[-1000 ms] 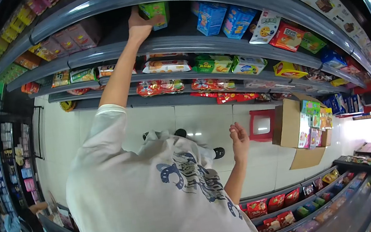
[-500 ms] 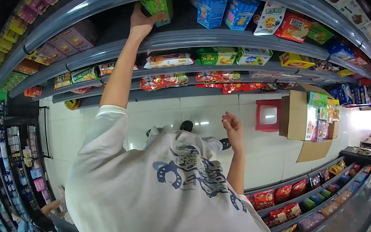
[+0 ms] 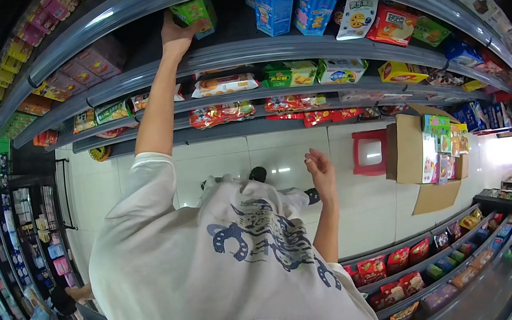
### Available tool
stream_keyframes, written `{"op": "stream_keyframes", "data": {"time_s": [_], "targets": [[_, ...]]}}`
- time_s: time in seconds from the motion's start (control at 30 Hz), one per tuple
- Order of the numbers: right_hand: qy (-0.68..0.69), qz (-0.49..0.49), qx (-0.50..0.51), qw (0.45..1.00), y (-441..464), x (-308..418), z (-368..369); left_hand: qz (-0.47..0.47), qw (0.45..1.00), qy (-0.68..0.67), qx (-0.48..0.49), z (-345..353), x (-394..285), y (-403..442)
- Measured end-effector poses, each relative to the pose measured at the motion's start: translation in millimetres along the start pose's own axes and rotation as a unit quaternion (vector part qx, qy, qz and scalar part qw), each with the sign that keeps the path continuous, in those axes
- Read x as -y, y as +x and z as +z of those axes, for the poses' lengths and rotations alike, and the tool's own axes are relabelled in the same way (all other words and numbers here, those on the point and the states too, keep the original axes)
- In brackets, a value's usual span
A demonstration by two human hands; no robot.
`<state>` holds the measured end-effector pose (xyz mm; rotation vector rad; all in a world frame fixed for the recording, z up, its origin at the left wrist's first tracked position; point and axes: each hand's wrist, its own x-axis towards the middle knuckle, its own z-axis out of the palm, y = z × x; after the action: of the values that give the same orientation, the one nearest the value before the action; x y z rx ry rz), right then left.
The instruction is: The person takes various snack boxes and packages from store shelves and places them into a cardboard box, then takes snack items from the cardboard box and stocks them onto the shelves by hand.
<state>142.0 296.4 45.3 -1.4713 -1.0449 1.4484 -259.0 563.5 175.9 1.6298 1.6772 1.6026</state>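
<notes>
My left hand (image 3: 176, 35) reaches up to a shelf, its fingers and thumb closed round a green snack box (image 3: 195, 16). The box stands slightly tilted on the dark shelf board. To its right are blue snack boxes (image 3: 274, 11), a little apart from it; pink boxes (image 3: 92, 62) lie to the left on the same shelf. My right hand (image 3: 320, 169) hangs low above the floor, fingers loosely bent and apart, with nothing in it.
A red stool (image 3: 370, 152) and an open cardboard box (image 3: 408, 151) of colourful packs stand on the tiled floor at right. Lower shelves hold snack packs (image 3: 224, 84). Behind me run more shelves (image 3: 412, 292). At lower left is another person's arm (image 3: 79, 293).
The shelf has shifted slightly left in view, and my left hand and the green box with it. The box now looks more tilted. My right hand stays low and empty.
</notes>
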Motion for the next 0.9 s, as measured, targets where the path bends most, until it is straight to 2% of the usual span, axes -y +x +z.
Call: {"op": "stream_keyframes", "data": {"time_s": [0.17,0.37,0.47,0.5,0.53,0.6,0.67,0.73,0.8,0.9], "targets": [[0.008,0.038,-0.002,0.999,-14.2,-19.7,-9.8,0.014,0.998,0.069,-0.006,-6.8,11.7,5.3],[0.003,0.040,0.004,0.999,-10.6,-27.4,-7.1,0.009,1.000,0.025,-0.008,-12.3,18.1,3.8],[-0.022,0.037,0.016,0.999,-4.2,-16.2,2.8,0.081,0.997,0.014,-0.005,-17.0,-9.4,-3.5],[-0.033,0.037,0.016,0.999,-2.5,-12.1,5.0,0.106,0.971,0.182,-0.116,-15.9,-10.8,-12.5],[-0.033,0.034,0.019,0.999,0.6,-11.5,5.8,0.141,0.953,0.198,-0.181,-13.1,-29.8,-28.3],[-0.030,0.032,0.025,0.999,5.8,-14.0,10.2,0.193,0.933,0.209,-0.220,-5.6,-61.5,-58.8],[-0.050,0.026,0.035,0.998,7.5,-8.0,14.9,0.315,0.921,0.190,-0.130,6.2,-91.4,-80.5],[-0.066,0.026,0.047,0.996,6.1,-0.5,15.8,0.345,0.921,0.179,-0.021,28.0,-117.0,-83.7],[-0.069,0.024,0.061,0.995,5.9,6.9,19.8,0.335,0.926,0.177,0.011,52.6,-126.7,-70.5],[-0.095,0.001,0.039,0.995,2.4,10.2,19.1,0.321,0.921,0.221,-0.005,80.2,-133.2,-49.0]]}}
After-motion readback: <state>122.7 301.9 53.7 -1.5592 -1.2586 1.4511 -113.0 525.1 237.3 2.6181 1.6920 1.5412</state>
